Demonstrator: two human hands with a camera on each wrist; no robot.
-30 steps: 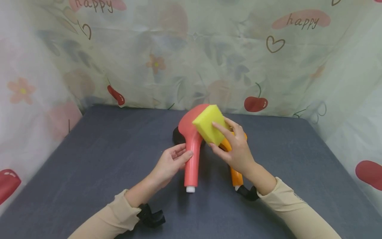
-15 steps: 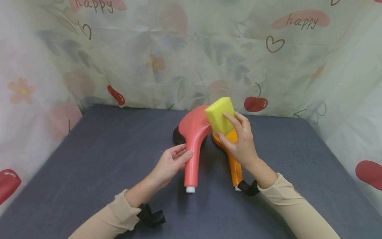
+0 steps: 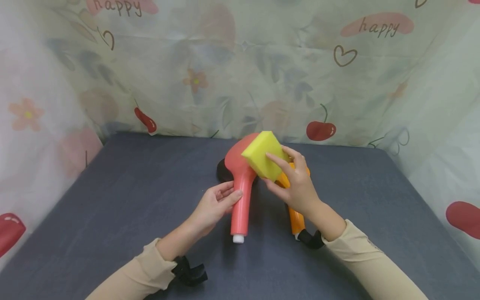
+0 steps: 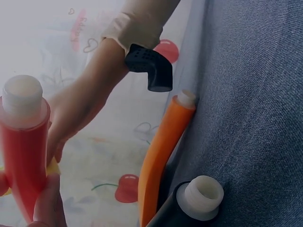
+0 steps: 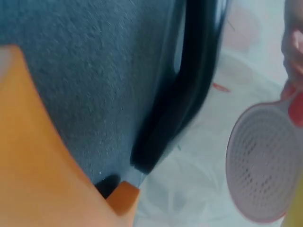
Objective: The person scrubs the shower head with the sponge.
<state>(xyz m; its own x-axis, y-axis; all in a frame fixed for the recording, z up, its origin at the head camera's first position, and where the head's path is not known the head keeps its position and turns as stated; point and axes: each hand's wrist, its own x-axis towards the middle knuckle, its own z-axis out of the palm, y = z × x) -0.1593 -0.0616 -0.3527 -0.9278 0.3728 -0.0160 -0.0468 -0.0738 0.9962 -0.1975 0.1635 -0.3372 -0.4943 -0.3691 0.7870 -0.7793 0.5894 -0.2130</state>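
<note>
Left hand [image 3: 211, 204]: we see thumb and fingers pinching the handle of the coral-red shower head [image 3: 240, 218], which is raised off the table, its white threaded end [image 3: 238, 238] towards the wearer. Right hand [image 3: 298, 187]: thumb and fingers grasp the yellow sponge [image 3: 264, 154], tilted, in front of the right part of the red head. We cannot confirm full contact between the two. In the right wrist view we note the red shower head's grey perforated face [image 5: 262, 163], with a yellow edge of sponge beside it.

Below the right hand we find the orange shower head [image 3: 297, 221] lying on the dark blue-grey tabletop [image 3: 112, 208], its head partly hidden by that hand. The black shower head [image 3: 224, 171] lies under and behind the red one; we see its white threaded end in the left wrist view.

Further out: beige sleeves [image 3: 375, 266] and a black bent fitting [image 3: 312, 239] at the right wrist, another at the left.

Writing: we read "happy" twice on the printed backdrop [image 3: 243, 96], in brown script over pink patches, at upper left and upper right. Around it we record hearts, flowers, leaves and red cherries.
</note>
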